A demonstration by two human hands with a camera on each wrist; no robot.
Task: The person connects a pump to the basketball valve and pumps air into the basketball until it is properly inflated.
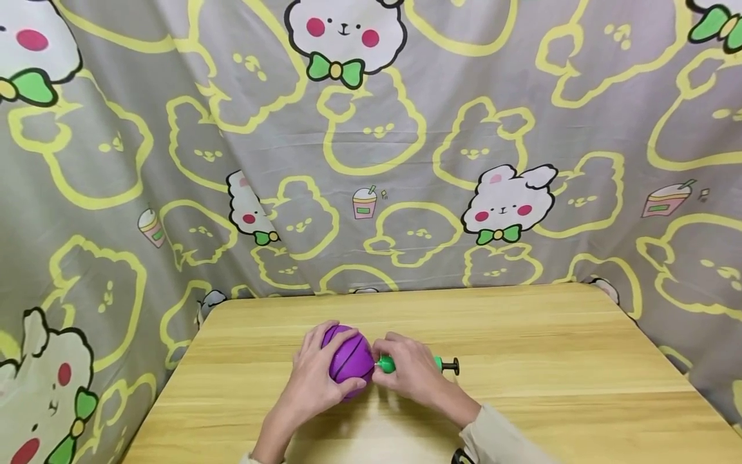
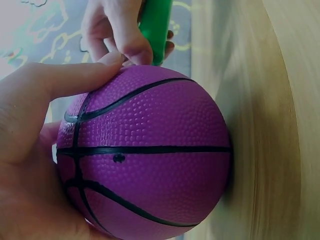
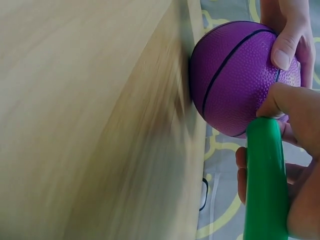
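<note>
A small purple basketball [image 1: 351, 358] with black seams rests on the wooden table, gripped from its left and top by my left hand [image 1: 315, 370]. In the left wrist view the ball [image 2: 150, 120] fills the middle, the thumb lying along its side. My right hand [image 1: 408, 367] holds a green hand pump [image 3: 266, 180] around its barrel, its front end pointed at the ball's right side. A thin needle shows between pump and ball in the head view. The pump's black handle [image 1: 452, 366] sticks out behind the right hand. Right fingertips are right at the ball's surface.
The wooden table [image 1: 522, 399] spreads around both hands. Behind it and along the sides hangs a grey curtain [image 1: 406, 161] printed with yellow outlines and white cartoon animals.
</note>
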